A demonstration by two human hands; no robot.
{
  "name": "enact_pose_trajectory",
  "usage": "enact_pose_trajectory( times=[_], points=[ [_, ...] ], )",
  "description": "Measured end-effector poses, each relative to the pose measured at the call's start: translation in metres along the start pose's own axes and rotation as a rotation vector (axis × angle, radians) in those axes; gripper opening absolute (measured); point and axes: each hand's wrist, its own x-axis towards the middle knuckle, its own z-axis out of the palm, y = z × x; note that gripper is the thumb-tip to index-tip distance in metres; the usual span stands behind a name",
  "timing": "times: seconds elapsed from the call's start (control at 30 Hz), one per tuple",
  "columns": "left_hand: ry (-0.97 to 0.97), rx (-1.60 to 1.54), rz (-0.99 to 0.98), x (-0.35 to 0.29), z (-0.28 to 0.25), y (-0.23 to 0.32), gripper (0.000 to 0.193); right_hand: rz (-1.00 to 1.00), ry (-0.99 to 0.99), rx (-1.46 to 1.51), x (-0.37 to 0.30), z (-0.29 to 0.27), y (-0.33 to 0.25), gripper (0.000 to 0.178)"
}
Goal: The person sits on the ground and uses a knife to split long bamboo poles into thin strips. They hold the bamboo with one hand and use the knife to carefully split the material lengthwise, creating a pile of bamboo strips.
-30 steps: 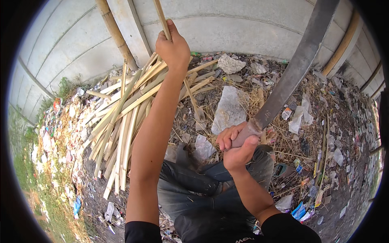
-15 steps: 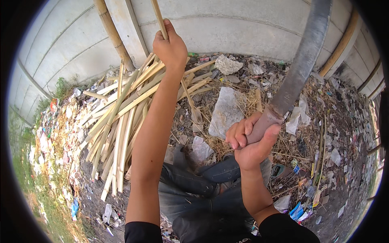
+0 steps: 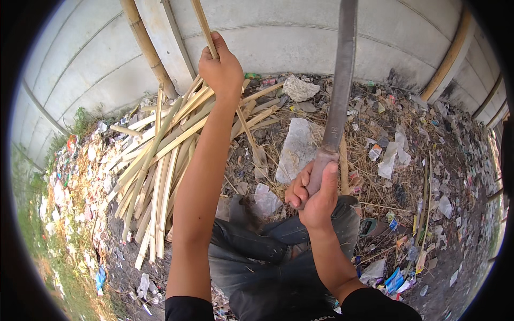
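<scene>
My left hand (image 3: pixel 221 69) is closed around a narrow bamboo strip (image 3: pixel 203 24), raised ahead of me toward the wall. The strip's upper end runs out of the picture; a strip of like colour shows below my wrist. In my right hand (image 3: pixel 317 193) is the handle of a machete (image 3: pixel 338 85), fingers and thumb wrapped round it. Its dark blade points up and away, and its tip is cut off by the top edge. Left of my left forearm lies a loose heap of split bamboo strips (image 3: pixel 155 160).
A pale panel wall (image 3: pixel 278 40) stands ahead, with bamboo poles (image 3: pixel 147 48) leaning on it. A flat pale slab (image 3: pixel 299 147) and a rough white rock (image 3: pixel 301 88) lie on littered ground. Near my right knee is a sandal (image 3: pixel 369 227); scraps and dry grass surround my legs.
My right hand has shifted left and slightly down. The machete blade has swung left and now stands nearly upright. My left hand and its strip have moved slightly left and down.
</scene>
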Motion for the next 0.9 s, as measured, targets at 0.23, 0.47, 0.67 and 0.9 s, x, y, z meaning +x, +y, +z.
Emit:
enact_pose_trajectory(
  times=[0.23,0.47,0.67,0.9],
  points=[
    [-0.01,0.023,0.084,0.0,0.018,-0.006,0.062,0.21,-0.011,-0.273,-0.045,-0.064,0.178,0.064],
    [-0.019,0.004,-0.02,-0.004,0.004,-0.014,0.059,0.609,0.093,-0.127,-0.025,-0.033,0.073,0.066],
    [-0.015,0.0,0.034,-0.001,0.0,-0.01,0.059,-0.347,-0.183,0.007,-0.005,0.007,0.017,0.061],
    [-0.005,0.034,-0.009,-0.01,-0.007,-0.018,0.061,0.633,0.058,-0.367,-0.039,-0.089,0.177,0.062]
  ],
)
